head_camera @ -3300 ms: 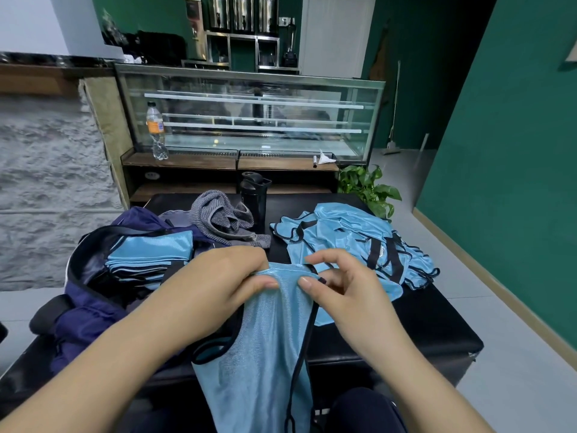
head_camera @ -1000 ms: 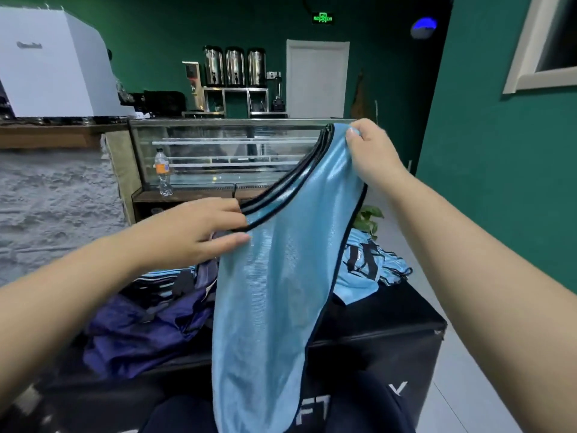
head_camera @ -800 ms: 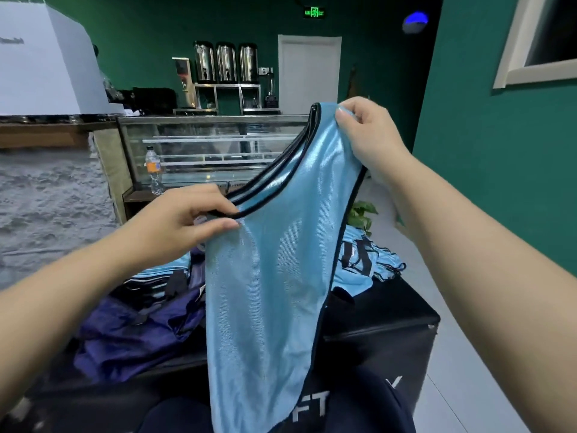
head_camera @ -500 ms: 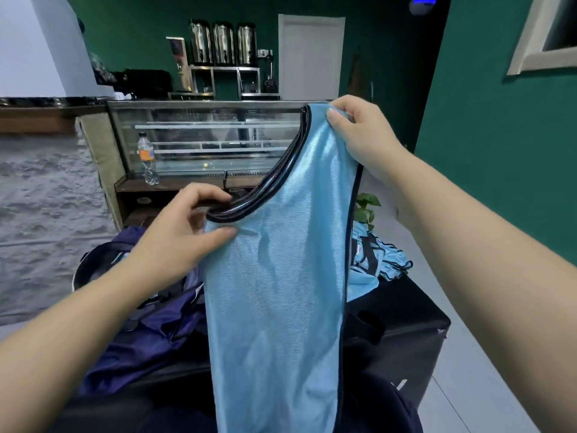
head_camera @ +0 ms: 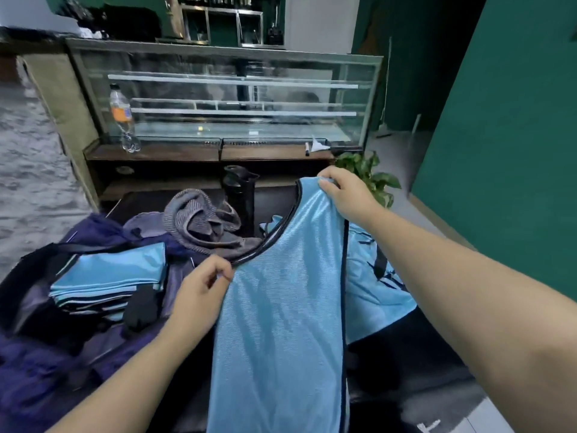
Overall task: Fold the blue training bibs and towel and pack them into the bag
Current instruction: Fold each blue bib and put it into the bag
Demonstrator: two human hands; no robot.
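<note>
I hold a light blue training bib (head_camera: 281, 323) with black trim up in front of me, hanging over the black table (head_camera: 406, 348). My left hand (head_camera: 199, 295) pinches its lower shoulder at the neckline. My right hand (head_camera: 346, 195) grips the upper shoulder. A stack of folded blue bibs (head_camera: 106, 279) lies inside the open navy bag (head_camera: 46, 354) at the left. Loose unfolded bibs (head_camera: 377, 295) lie behind the held one at the right. A grey towel (head_camera: 199, 223) sits crumpled at the table's far side.
A black bottle (head_camera: 242, 195) stands behind the towel. Beyond the table are a glass display case (head_camera: 231, 95) with a plastic drink bottle (head_camera: 123, 120) on its ledge, a potted plant (head_camera: 368, 173) and a green wall (head_camera: 505, 151) at the right.
Both hands have lowered the bib from chest height toward the table, and the view has tilted down. The left hand now pinches the neckline instead of holding it loosely.
</note>
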